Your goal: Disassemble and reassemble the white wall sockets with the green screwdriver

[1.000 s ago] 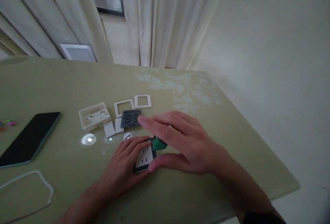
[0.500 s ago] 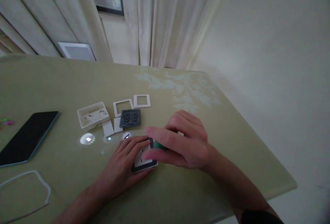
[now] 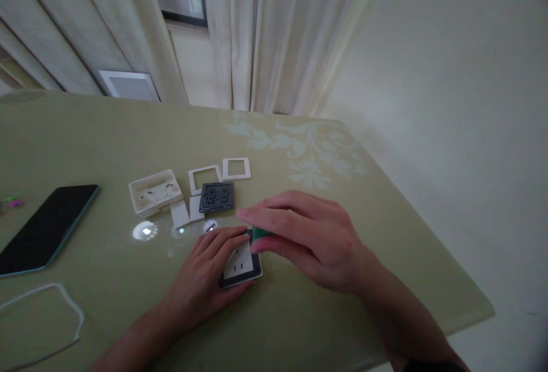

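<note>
A white wall socket (image 3: 240, 262) with a dark frame lies on the table, its slots facing up. My left hand (image 3: 214, 263) grips it from the left, fingers over the far edge and thumb along the near side. Over the socket's right far corner, my right hand (image 3: 312, 238) pinches the green handle of a screwdriver (image 3: 260, 234) between thumb and fingers. Only part of that handle shows; the shaft and tip are hidden.
Beyond my hands lie a white back box (image 3: 156, 207), a dark mounting plate (image 3: 217, 197), two white frames (image 3: 236, 161) and small white plates (image 3: 180, 213). To the left are a black-screened tablet (image 3: 47, 223) and a white cable (image 3: 71, 302). The table edge (image 3: 422, 218) runs along the right.
My right hand has shifted slightly and its fingers have rolled around the green handle, uncovering more of the socket face. My left hand keeps the same hold on the socket.
</note>
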### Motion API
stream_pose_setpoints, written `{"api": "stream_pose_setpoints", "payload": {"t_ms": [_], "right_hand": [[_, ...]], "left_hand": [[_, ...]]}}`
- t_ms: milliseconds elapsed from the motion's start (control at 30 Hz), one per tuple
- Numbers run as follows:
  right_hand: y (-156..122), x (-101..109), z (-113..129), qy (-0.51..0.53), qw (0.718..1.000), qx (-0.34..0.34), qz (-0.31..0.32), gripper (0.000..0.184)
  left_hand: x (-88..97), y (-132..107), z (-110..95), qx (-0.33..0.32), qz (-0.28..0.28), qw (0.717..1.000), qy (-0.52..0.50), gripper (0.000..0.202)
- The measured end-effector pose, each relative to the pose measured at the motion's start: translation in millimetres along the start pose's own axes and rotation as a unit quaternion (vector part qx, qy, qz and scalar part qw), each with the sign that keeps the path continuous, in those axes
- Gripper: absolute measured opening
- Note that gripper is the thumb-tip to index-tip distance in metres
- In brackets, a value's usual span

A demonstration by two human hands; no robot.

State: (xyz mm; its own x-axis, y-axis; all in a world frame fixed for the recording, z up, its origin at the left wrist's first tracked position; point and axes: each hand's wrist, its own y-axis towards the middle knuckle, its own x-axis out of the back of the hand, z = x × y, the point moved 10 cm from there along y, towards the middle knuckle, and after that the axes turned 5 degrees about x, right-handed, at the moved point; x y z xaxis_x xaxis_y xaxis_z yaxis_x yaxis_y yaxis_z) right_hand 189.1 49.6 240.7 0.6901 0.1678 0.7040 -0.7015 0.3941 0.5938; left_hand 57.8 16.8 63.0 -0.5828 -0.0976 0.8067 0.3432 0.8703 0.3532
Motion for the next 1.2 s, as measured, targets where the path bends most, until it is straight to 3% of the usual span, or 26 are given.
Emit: {"api": "stream_pose_setpoints", "payload": {"t_ms": [67,200,333,367,467,700,800,933,1033,1133,1200], "right_hand": [[-1,8,1,-0.037,0.998,0.004,-0.044,0.033],[-2,-15,1,0.036,0.997,0.0,0.072,0.039],[-4,5,1,-0.018,0.999,0.012,-0.05,0.036],[-4,4,0,-0.036,0.998,0.011,-0.052,0.035],[-4,-8,-3,0.001,1.0,0.013,0.005,0.031],[-2,-8,-17,0.098,0.991,-0.027,0.09,0.05],[-2,-3,-15,0.088,0.996,-0.014,0.031,0.037],[-6,6,-10,-0.011,0.997,-0.016,-0.072,0.026],[-2,-2,-5,0.001,1.0,-0.021,-0.003,0.034],[-2,-16,7,0.155,0.982,-0.009,0.111,0.043],[-2,-15,9,0.213,0.972,-0.003,0.102,0.039]], "left_hand": [[-0.2,0,-1,-0.001,0.002,1.0,-0.002,0.062],[-1.8,-1,1,0.003,0.004,1.0,0.002,0.063],[-3.1,-1,0,-0.006,0.003,1.0,0.006,0.065],[-2.9,-1,0,-0.006,0.002,1.0,0.007,0.065],[-2.1,-1,0,0.002,0.0,1.0,0.01,0.067],[-4.9,-1,4,0.017,0.015,1.0,-0.008,0.063],[-3.8,-1,5,0.018,0.005,1.0,-0.007,0.063],[-4.0,-1,4,0.017,0.001,1.0,-0.005,0.064],[-4.0,-2,4,0.018,-0.003,1.0,-0.003,0.064],[-4.3,-3,4,0.022,-0.008,1.0,-0.003,0.063],[-6.7,-3,5,0.028,0.002,1.0,-0.002,0.061]]}}
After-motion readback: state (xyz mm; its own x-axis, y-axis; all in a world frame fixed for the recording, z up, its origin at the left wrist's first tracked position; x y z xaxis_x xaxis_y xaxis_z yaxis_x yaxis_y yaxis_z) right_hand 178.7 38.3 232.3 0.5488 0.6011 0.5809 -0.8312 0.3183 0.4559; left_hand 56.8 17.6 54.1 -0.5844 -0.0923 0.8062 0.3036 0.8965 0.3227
